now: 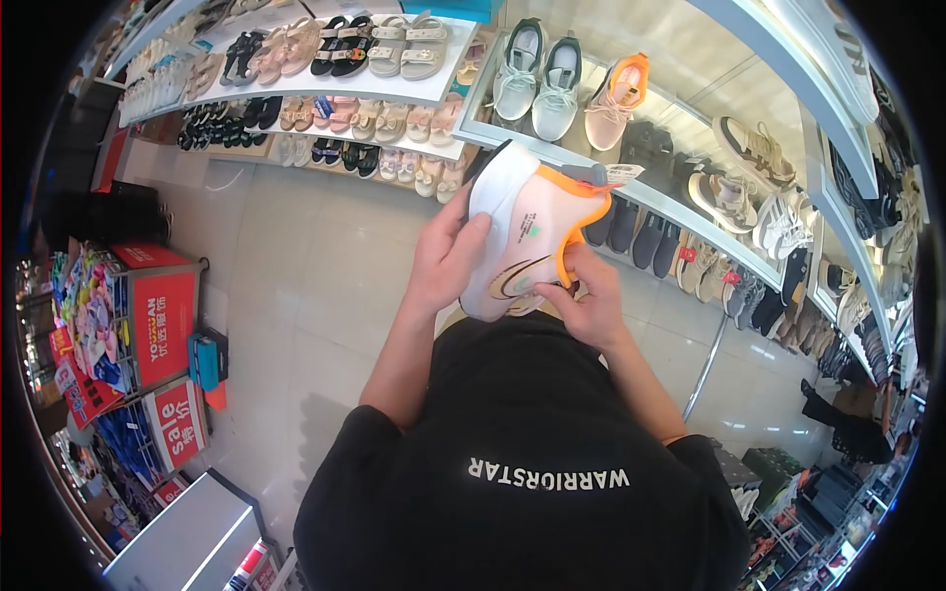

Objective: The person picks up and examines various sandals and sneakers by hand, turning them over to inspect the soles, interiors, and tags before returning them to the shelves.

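A pale pink and white sneaker (532, 231) with an orange collar is held up in front of my black shirt, tilted on its side. My left hand (448, 251) grips its thick white sole, thumb lying across the sole's side. At the collar and lacing edge, my right hand (586, 295) pinches the upper between thumb and fingers. A tag (621, 174) shows by the heel end of the collar. Ahead on the shelf stands a similar pink sneaker with orange trim (616, 103), beside a pair of pale green-grey sneakers (537, 89).
White shelves (434, 94) of sandals run along the upper left. More shoe shelves (690, 202) curve down the right side. On the left stand a red sign (166, 315) and a sale sign (178, 422) by racks of goods. Tiled floor (315, 266) lies between.
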Demonstrator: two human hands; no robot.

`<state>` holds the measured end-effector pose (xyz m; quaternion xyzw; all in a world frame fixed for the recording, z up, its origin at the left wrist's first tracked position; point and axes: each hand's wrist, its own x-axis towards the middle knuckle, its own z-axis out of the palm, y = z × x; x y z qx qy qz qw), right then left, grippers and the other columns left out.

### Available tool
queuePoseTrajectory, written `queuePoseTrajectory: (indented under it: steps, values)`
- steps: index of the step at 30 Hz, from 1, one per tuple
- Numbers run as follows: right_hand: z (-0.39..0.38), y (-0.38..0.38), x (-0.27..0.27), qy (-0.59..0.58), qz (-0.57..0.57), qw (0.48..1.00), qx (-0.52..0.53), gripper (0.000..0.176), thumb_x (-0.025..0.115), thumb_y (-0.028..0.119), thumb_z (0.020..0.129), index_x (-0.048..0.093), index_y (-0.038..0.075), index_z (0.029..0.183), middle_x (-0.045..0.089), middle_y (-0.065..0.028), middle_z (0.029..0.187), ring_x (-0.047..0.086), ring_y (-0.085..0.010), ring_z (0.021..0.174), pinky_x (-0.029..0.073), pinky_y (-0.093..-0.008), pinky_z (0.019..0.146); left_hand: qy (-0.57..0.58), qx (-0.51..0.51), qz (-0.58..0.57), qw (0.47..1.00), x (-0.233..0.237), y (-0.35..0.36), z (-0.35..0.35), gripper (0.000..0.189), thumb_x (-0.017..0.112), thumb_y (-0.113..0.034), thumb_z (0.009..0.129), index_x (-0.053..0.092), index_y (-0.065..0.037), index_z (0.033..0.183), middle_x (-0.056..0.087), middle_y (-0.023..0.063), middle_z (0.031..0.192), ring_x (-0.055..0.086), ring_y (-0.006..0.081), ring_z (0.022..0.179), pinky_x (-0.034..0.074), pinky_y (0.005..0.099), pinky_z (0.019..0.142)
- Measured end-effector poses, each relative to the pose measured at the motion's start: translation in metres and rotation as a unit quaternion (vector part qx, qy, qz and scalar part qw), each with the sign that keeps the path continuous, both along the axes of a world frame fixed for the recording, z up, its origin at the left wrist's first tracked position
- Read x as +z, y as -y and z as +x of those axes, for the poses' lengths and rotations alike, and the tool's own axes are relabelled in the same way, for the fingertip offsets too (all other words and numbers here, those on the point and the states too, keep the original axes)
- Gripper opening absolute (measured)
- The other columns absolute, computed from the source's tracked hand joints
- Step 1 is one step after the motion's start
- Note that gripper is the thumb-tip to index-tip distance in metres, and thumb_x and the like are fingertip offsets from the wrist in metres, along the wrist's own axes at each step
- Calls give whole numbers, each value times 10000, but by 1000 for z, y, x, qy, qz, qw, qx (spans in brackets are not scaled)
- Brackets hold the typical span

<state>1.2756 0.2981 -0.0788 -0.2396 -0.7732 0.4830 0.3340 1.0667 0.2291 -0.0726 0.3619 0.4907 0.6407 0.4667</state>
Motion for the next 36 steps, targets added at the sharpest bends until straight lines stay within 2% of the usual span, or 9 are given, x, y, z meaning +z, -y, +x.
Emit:
queuePoseTrajectory:
  steps: [3, 6, 11, 24, 36]
  values:
    - [3, 0, 3, -5, -12, 1000, -3, 186, 803, 57, 804, 651, 1, 896, 665, -71, 922, 614, -125, 620, 470, -246, 512, 3, -28, -34, 999, -6, 2, -3, 539, 501, -50, 979, 382, 77, 1489, 592, 136, 1336, 567, 161, 1193, 439, 310, 1020]
    - [6, 1, 3, 6, -8, 1000, -1, 189, 804, 53, 801, 649, -2, 893, 667, -70, 921, 614, -121, 624, 467, -241, 513, 22, -32, 25, 999, -7, 2, -1, 531, 483, -38, 980, 386, 74, 1490, 599, 131, 1325, 559, 158, 1198, 436, 306, 1020]
    - [7, 3, 2, 4, 1, 1000, 0, 200, 811, 60, 797, 648, -3, 893, 663, -71, 909, 611, -119, 623, 464, -242, 515, -19, -8, -29, 999, 0, 5, 3, 517, 481, -39, 978, 415, 68, 1479, 615, 124, 1302, 559, 148, 1186, 439, 299, 1010]
    - [6, 5, -1, 7, 3, 1000, 10, 206, 814, 82, 799, 639, 2, 874, 655, -75, 893, 601, -127, 611, 461, -249, 500, -49, 0, -29, 998, -4, 9, 3, 539, 447, -18, 928, 443, 61, 1461, 630, 130, 1272, 572, 152, 1159, 450, 296, 989]
    - [8, 4, -4, 9, 1, 1000, 12, 222, 819, 91, 795, 638, -3, 883, 656, -82, 897, 604, -134, 607, 458, -253, 509, -72, -8, -21, 997, -4, 7, 0, 487, 481, -73, 981, 459, 60, 1449, 644, 128, 1263, 569, 144, 1153, 442, 297, 993]
